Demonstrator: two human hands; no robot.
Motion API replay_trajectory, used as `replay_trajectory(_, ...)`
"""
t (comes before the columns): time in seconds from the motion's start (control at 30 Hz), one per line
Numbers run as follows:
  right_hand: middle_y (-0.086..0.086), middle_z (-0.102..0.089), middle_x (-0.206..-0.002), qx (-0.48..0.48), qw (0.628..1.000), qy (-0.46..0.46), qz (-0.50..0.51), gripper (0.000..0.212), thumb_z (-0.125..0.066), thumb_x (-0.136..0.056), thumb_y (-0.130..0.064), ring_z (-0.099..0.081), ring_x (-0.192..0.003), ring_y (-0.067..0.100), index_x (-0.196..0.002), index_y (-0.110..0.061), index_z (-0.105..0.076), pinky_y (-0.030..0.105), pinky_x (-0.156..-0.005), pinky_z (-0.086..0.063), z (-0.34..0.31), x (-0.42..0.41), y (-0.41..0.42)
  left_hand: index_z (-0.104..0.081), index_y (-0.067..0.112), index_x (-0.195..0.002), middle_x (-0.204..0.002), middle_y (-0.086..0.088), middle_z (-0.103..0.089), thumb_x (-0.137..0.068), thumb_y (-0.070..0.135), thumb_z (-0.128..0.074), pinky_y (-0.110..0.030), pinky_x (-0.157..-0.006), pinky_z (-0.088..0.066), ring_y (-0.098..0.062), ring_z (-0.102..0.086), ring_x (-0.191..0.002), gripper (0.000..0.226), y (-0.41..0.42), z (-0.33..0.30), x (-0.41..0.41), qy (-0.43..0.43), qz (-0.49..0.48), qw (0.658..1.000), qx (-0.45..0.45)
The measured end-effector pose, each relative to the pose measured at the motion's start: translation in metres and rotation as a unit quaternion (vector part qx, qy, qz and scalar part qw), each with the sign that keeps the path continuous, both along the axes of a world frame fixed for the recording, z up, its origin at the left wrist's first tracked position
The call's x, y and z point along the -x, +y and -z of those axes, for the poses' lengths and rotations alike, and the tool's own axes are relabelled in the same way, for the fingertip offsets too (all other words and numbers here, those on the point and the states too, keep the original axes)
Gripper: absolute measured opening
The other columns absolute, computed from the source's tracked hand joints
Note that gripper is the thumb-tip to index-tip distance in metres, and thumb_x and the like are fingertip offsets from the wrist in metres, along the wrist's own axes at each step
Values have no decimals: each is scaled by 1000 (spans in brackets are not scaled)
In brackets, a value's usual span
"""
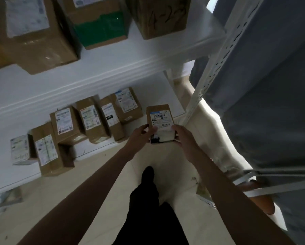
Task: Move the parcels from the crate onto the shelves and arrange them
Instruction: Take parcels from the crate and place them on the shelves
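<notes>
Our two bare forearms reach down from the camera, and both hands grip one small brown cardboard parcel with a white barcode label: left hand with fingers curled on its left edge, right hand wrapped round its lower right corner. We hold it just right of the row on the low white shelf board, apart from the nearest box and above the board's front right end, close to the white slotted upright post.

We judge the grip shallow, set only at the parcel's near end, so it could tip forward on release. Swung right, it could knock the post; pushed left, it could shove the leaning row.

We count six labelled brown and pale parcels in that row left of the held one, making seven low down. Above, on the upper white shelf, three large brown cartons show plainly. The crate is out of sight.
</notes>
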State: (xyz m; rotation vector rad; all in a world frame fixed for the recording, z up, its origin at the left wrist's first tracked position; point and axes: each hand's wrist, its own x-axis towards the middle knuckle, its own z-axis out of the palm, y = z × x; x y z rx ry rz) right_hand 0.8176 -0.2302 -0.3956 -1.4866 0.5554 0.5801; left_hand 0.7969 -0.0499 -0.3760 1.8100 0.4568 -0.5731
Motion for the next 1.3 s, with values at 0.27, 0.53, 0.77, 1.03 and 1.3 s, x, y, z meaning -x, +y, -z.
replay_trajectory(0.27,4,-62,-104,75,996,-9,-57,11,-55,-95,-30,-61,-105,25,-93,-23,-63,39,-91,-52,131,-102,30,-56,31,-124,-106,4,-66,-95,47,-55,-29,-80,-50,-11,-60,-82,33,13,129,-81,0,-34,999,-6)
replay_trajectory(0.53,4,-56,-98,149,979,-51,-127,33,-49,-95,-22,-51,-93,20,-120,-5,-62,31,-81,-39,166,-136,42,-52,30,-116,-114,6,-60,-98,37,-56,-22,-81,-41,-4,-57,-92,20,21,148,-95,6,-47,997,55)
replay_trajectory(0.77,6,-57,-111,202,964,-13,-173,39,-59,-94,-27,-55,-98,22,-131,-17,-55,38,-86,-48,104,-103,29,-58,20,-96,-97,-1,-62,-97,29,-59,-19,-74,-45,-16,-55,-89,9,40,76,-50,64,-38,997,12)
replay_trajectory(1.03,8,-59,-120,228,892,-25,-390,30,-62,-93,-27,-59,-92,21,-122,-20,-58,25,-62,-47,-27,-27,29,-48,7,-140,-147,-10,-45,-98,43,-51,-35,-112,-29,-27,-39,-138,55,60,-48,40,71,128,971,-189)
replay_trajectory(1.3,9,-60,-128,296,707,-162,-622,39,-65,-92,-22,-63,-107,26,-129,-15,-57,36,-87,-54,-141,48,104,-47,20,-138,-137,-5,-56,-94,50,-56,-32,-106,-38,-23,-49,-129,54,109,-149,175,103,93,948,-286)
